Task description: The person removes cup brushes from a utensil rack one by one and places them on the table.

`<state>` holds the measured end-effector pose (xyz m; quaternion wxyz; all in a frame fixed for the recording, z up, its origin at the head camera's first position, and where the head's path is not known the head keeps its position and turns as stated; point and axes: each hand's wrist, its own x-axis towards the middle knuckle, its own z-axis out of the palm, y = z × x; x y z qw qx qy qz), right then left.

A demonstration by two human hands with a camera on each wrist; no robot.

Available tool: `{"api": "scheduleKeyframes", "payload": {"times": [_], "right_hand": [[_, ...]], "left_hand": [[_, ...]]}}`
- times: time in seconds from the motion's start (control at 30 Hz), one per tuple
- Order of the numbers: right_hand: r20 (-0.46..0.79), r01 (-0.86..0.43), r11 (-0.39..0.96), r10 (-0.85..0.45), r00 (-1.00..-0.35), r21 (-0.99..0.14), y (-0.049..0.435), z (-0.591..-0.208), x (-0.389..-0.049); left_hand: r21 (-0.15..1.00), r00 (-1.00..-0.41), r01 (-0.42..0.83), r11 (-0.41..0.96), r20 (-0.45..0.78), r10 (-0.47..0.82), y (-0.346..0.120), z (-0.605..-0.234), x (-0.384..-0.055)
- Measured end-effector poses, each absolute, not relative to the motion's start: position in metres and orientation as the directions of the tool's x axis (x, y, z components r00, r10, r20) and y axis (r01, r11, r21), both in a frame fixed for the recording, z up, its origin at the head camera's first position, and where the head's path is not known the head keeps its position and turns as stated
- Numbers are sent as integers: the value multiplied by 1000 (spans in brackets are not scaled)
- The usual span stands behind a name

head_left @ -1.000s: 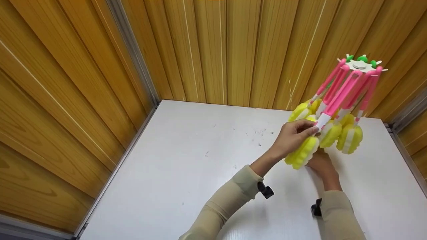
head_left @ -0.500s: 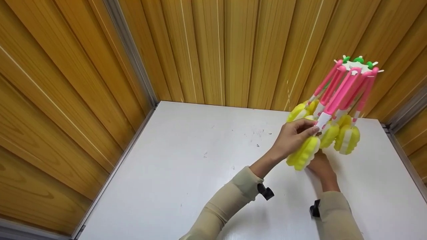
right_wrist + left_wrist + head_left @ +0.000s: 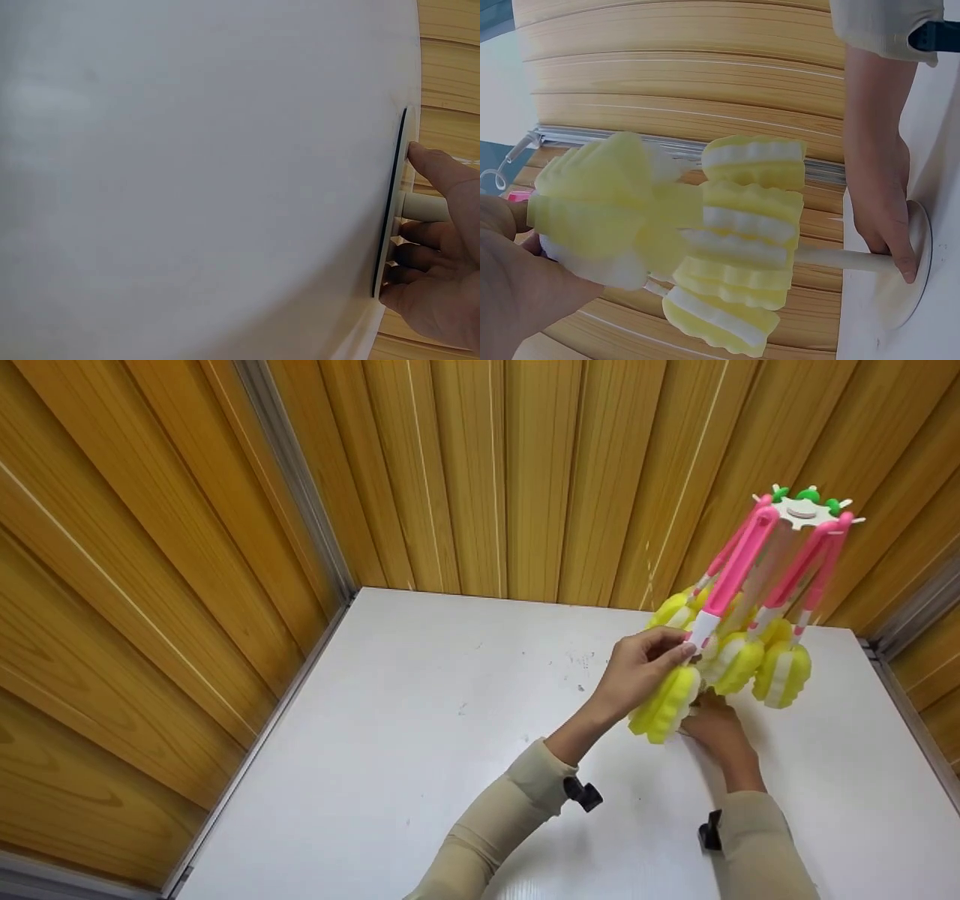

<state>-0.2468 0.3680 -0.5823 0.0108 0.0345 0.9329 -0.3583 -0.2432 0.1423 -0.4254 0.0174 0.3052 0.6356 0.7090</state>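
My left hand [image 3: 637, 671] pinches a sponge bottle brush [image 3: 731, 574] near the bottom of its pink and white handle. Its yellow and white sponge head [image 3: 666, 705] points down beside the hand. The handle's upper end stands left of the front of a white rotating rack [image 3: 801, 511]; whether it still touches a hook is unclear. Several similar brushes [image 3: 780, 675] hang around the rack. Below, my right hand [image 3: 442, 262] rests with spread fingers on the rack's round base [image 3: 395, 202], around the pole [image 3: 425, 207]. In the head view sponges partly hide that hand.
The rack stands at the right part of a white table [image 3: 450, 780]. Wood-panelled walls [image 3: 540, 487] rise behind and at both sides. Green pieces [image 3: 808, 495] sit on the rack's far rim.
My left hand has shifted slightly left with the brush, whose top has come away from the front of the rack's rim, exposing the pole behind. My right hand stays at the base.
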Motion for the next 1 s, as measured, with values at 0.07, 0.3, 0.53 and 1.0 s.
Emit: {"api": "scheduleKeyframes", "payload": {"times": [0.07, 0.3, 0.53, 1.0], "right_hand": [[-84, 106, 739, 66, -994, -665, 368, -582, -247], [-122, 136, 722, 71, -990, -679, 369, -582, -248], [-143, 149, 758, 75, -987, -635, 368, -580, -246], [-220, 221, 746, 102, -970, -628, 368, -577, -248]], "left_hand": [[913, -819, 353, -203, 407, 406, 137, -428, -243], [923, -844, 339, -184, 385, 373, 115, -438, -247], [931, -870, 317, -179, 361, 337, 90, -448, -251], [950, -917, 285, -127, 309, 254, 53, -471, -264]]}}
